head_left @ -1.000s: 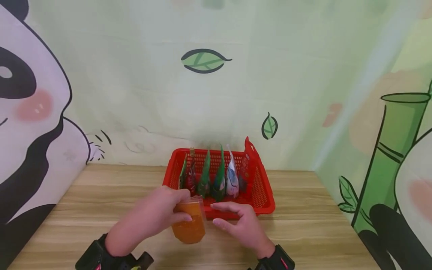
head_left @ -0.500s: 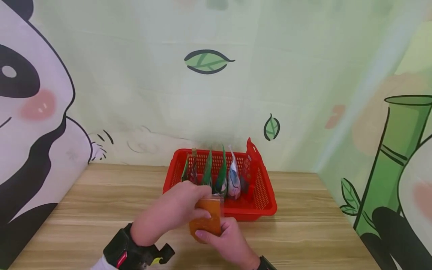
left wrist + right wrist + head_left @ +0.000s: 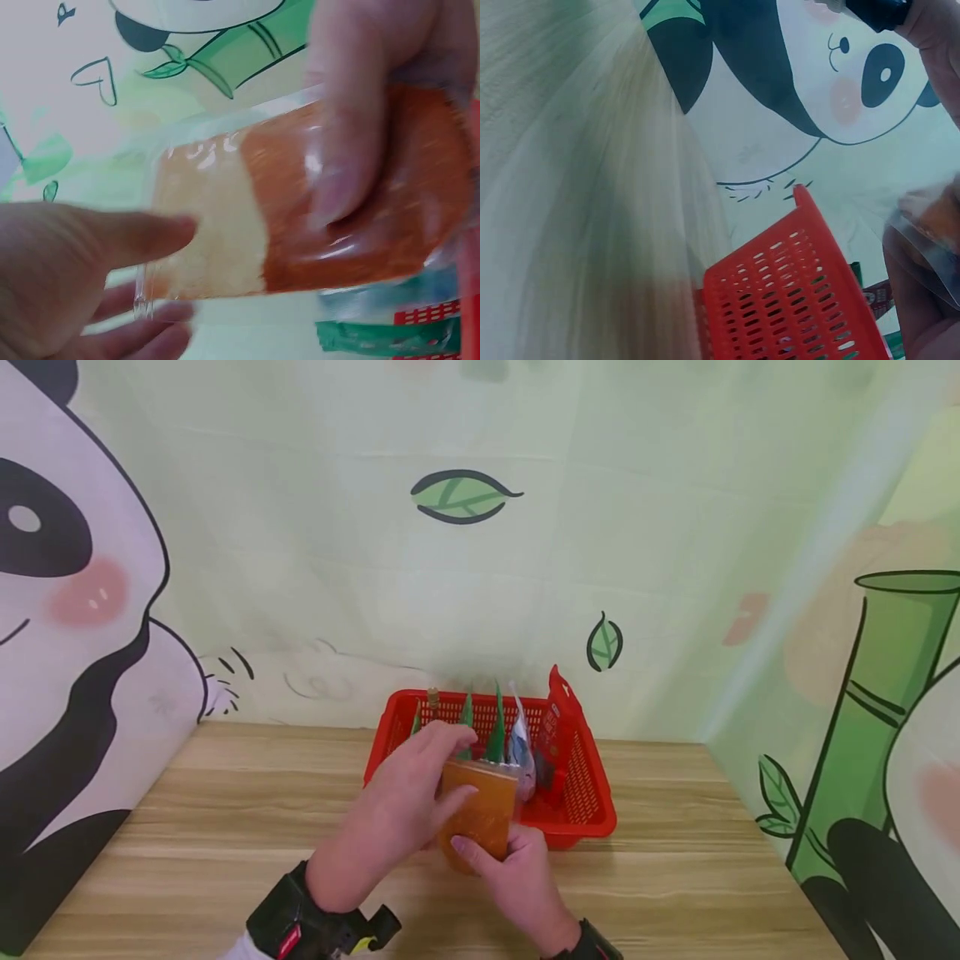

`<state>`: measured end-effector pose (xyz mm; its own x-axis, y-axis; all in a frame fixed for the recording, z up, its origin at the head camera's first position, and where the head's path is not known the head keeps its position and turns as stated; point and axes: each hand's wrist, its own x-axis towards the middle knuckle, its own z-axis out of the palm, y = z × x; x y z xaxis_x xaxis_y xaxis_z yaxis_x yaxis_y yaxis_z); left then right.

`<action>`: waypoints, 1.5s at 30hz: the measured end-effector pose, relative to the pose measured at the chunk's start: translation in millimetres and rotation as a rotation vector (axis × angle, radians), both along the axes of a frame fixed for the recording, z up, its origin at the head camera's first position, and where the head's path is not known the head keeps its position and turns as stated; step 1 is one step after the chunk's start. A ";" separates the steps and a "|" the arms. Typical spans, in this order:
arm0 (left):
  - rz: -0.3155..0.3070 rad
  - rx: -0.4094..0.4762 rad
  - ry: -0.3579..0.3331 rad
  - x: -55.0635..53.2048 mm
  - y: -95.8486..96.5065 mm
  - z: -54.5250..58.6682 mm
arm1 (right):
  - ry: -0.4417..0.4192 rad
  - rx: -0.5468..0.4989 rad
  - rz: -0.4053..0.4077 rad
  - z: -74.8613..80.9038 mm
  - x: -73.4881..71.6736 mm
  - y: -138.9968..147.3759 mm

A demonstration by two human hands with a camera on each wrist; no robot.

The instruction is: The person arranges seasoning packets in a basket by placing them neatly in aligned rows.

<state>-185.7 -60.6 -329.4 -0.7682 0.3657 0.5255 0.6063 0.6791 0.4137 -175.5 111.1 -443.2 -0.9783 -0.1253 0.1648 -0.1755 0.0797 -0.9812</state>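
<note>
A clear flat pouch with orange contents (image 3: 487, 802) is held upright in front of the red basket. My right hand (image 3: 521, 877) grips its lower right part, thumb across the front face. Around the upper left corner, my left hand (image 3: 401, 797) has its thumb and fingers spread, fingertips above the top edge. The left wrist view shows the left hand (image 3: 67, 277) with a straight thumb over the pale end of the pouch (image 3: 217, 225). The right hand's thumb (image 3: 349, 172) presses the orange part there. In the right wrist view, only a piece of the pouch (image 3: 930, 232) shows.
The red perforated basket (image 3: 581, 802) stands on a wood-grain table (image 3: 675, 877) near the back wall. Several upright packs stand in it, including a green pack (image 3: 497, 727), a white pack (image 3: 520, 747) and a tall red pack (image 3: 558, 727). A panda-print backdrop (image 3: 300, 568) hangs behind.
Both hands and the pouch have moved right. The right hand, apart from the pouch a second ago, now grips it. The left hand's pinch on the top has loosened and its fingers have risen.
</note>
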 end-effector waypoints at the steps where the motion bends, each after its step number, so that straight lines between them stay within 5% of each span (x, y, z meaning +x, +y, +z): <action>1: 0.035 0.022 0.063 0.5 1.8 -1.5 | 0.008 -0.006 -0.039 1.3 -0.6 -0.4; 6: 0.184 0.018 0.351 6.0 13.1 -10.5 | 0.018 -0.039 -0.185 8.5 -1.9 -0.5; 9: 0.209 -0.040 0.413 12.9 22.4 -15.2 | 0.047 -0.070 -0.222 10.7 -1.6 0.0; 12: 0.212 -0.068 0.354 20.3 31.9 -18.3 | 0.117 -0.070 -0.237 10.0 -1.2 -0.1; 17: 0.215 -0.029 0.141 28.2 41.4 -18.5 | 0.279 -0.043 -0.245 5.1 -1.2 -2.7; 25: 0.199 0.035 -0.139 28.6 43.8 -13.9 | 0.485 0.016 -0.214 3.1 -0.3 -7.2; 28: 0.177 0.073 -0.184 26.3 42.7 -12.8 | 0.471 0.068 -0.173 4.4 0.9 -6.4; 31: 0.168 0.104 -0.228 24.3 41.2 -11.9 | 0.351 0.137 -0.137 7.9 4.4 -4.1; 36: 0.203 0.098 -0.235 21.6 39.6 -10.7 | 0.234 0.258 -0.054 10.7 9.1 -1.0; 45: 0.207 0.059 -0.067 16.4 30.9 -16.4 | 0.383 0.483 0.054 20.3 6.0 2.5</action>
